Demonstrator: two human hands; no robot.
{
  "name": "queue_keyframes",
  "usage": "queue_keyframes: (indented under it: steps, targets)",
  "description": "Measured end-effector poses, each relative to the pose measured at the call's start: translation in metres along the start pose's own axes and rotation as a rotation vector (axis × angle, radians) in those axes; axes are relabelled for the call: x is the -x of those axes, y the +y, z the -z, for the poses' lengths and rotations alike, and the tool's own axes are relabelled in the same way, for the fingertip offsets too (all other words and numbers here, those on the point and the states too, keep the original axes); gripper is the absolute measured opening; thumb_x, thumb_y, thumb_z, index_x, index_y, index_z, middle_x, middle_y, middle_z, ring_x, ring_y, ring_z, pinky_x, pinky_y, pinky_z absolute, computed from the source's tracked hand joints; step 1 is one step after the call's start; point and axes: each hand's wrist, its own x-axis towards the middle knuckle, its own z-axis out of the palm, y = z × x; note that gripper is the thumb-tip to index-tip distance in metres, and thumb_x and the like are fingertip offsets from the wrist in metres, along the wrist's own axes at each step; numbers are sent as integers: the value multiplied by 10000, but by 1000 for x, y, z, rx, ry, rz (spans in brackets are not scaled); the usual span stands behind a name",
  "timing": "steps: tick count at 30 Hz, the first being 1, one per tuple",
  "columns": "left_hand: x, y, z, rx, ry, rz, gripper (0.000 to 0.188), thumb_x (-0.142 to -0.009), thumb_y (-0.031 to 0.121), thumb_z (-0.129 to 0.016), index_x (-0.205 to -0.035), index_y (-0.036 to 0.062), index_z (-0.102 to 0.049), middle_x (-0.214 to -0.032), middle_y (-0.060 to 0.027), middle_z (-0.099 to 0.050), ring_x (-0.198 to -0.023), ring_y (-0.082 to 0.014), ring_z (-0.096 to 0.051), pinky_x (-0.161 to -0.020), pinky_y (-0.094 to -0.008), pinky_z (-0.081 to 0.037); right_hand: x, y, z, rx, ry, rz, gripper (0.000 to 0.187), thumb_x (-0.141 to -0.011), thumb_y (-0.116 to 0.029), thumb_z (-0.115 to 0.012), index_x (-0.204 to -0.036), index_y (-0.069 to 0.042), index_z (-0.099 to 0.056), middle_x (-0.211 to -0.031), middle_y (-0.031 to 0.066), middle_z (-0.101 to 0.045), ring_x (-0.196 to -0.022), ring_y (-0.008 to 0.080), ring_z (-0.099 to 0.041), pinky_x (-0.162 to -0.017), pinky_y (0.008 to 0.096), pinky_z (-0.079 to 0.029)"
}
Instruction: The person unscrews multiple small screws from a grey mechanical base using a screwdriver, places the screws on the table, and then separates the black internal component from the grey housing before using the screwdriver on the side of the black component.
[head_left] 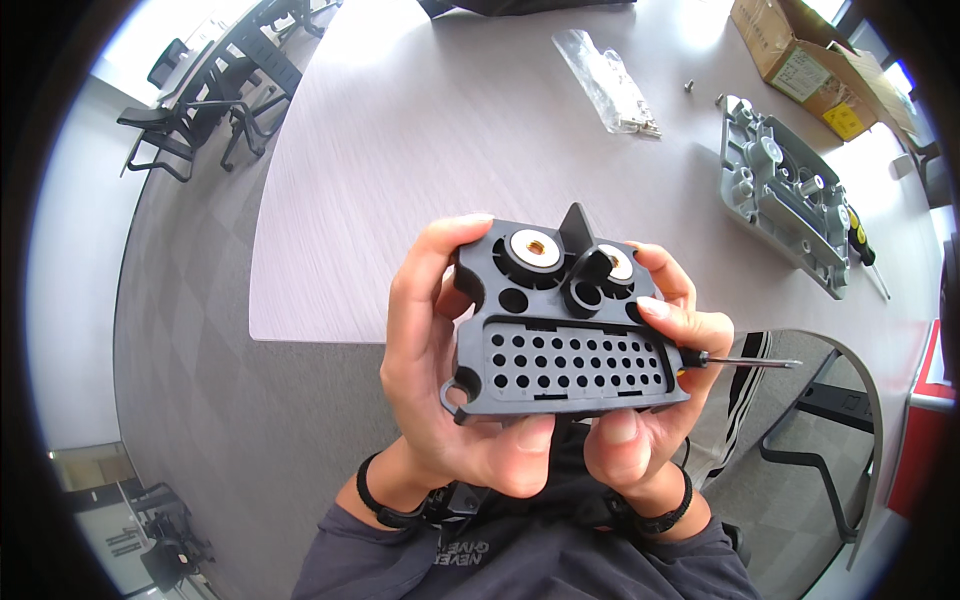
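Between my two hands I hold up a black plastic housing part (572, 335), tilted so its face is toward me. It has a grid of round holes, two white round inserts with brass-coloured centres, and an upright fin. My left hand (425, 340) is closed round its left edge, thumb at the lower rim. My right hand (690, 340) grips the right edge. A screwdriver (750, 362) is also in the right hand, its metal shaft pointing out to the right; the hand and the part hide most of its handle.
On the table (340, 240), a grey moulded housing (785, 195) lies to the right beside another screwdriver (862, 240). Farther back are a clear bag of screws (610, 85), a loose screw (689, 86) and an open cardboard box (800, 60). Office chairs (165, 130) stand far left.
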Motion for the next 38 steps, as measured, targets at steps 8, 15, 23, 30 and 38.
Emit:
queue_keyframes:
  steps: [8,15,23,30,38]
  targets:
    - [-1,2,-4,3,43,59,871,-624,280,-658,-1305,-109,-280,-1066,-144,-512,-955,-183,-527,-849,-281,-430,-2,-2,0,46,-39,1,623,-628,-246,-738,-1141,-77,-429,-1027,161,-489,-961,235,-513,-876,354,-399]
    - [-31,20,18,-224,-159,-15,694,-648,174,-739,-1232,-43,-433,-1234,-188,-441,-926,-196,-604,-780,-266,-498,-7,-38,4,-355,-75,-690,789,-652,-119,-796,-1230,-64,-260,-1177,113,-321,-1029,193,-489,-848,305,-450]
    - [-55,35,9,-407,-384,163,459,-836,395,-589,-976,-42,-603,-964,-136,-616,-863,-186,-606,-733,-277,-473,-15,-50,19,-821,-312,-1071,870,-728,-188,-782,-1369,-25,-217,-1227,87,-419,-1084,157,-484,-933,306,-396]
    - [-50,36,22,-425,-710,-120,1198,-424,503,-895,-1333,-44,-338,-1346,-198,-386,-1216,-287,-437,-1024,-377,-318,-24,-56,39,-770,-337,-1184,689,-778,-154,-734,-1306,-8,-315,-1133,66,-499,-1048,126,-489,-899,290,-406]
    - [-50,36,22,-506,-591,-162,953,-483,276,-919,-1261,-6,-446,-1200,-181,-525,-1077,-311,-547,-914,-380,-448,-24,-59,38,-653,-443,-1065,674,-828,-245,-708,-1322,-31,-303,-833,21,-526,-700,60,-498,-626,208,-401]
